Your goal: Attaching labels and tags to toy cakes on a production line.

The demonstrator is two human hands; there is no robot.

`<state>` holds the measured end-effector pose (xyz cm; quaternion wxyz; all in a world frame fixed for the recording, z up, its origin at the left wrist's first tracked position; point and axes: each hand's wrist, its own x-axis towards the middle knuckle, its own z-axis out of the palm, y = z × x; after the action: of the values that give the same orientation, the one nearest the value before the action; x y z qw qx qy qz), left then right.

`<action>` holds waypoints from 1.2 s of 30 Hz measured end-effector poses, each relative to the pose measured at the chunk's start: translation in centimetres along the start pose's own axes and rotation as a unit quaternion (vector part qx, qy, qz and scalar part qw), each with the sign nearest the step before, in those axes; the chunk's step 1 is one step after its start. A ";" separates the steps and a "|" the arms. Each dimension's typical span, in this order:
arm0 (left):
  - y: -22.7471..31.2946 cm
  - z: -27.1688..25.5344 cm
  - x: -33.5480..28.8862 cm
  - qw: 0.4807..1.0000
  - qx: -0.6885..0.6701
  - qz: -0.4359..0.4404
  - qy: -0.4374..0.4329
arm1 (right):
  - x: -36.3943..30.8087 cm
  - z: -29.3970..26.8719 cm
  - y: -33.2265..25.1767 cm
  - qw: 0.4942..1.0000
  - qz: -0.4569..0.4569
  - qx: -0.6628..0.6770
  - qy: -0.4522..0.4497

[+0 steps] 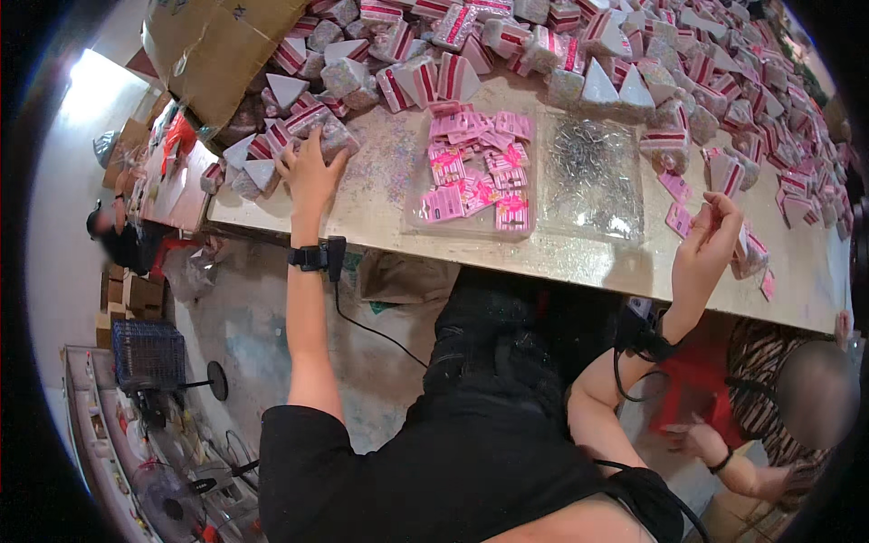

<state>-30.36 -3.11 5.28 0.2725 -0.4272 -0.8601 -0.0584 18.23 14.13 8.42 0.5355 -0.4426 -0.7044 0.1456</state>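
Note:
My left hand (312, 176) reaches to the near left end of a heap of toy cake slices, its fingers spread and touching the pieces. Just beyond its fingertips lies a cake slice (339, 138) with a glittery coating. My right hand (711, 240) is raised over the right part of the table, thumb and fingers pinched together. What sits in the pinch, if anything, is too small to make out. Close by are pink cards (677, 220) and a cake slice (726, 172) with pink and white layers. Another slice is partly hidden behind the right hand.
Between my hands stand a clear tray (415, 217) of pink cards and a clear tray (593, 232) of small metal wire pieces. More cake slices heap along the back and right of the table (380, 199). A cardboard box (213, 54) leans at far left. Another person (769, 398) sits at right.

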 end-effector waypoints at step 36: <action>21.0 -11.0 -10.6 0.881 -0.440 0.166 0.041 | -2.1 -9.6 3.7 0.973 0.032 0.005 0.229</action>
<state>-4.49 -1.03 6.26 0.0974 -0.6367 -0.6503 -0.4027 28.49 12.05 8.24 0.6800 -0.4833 -0.5481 0.0610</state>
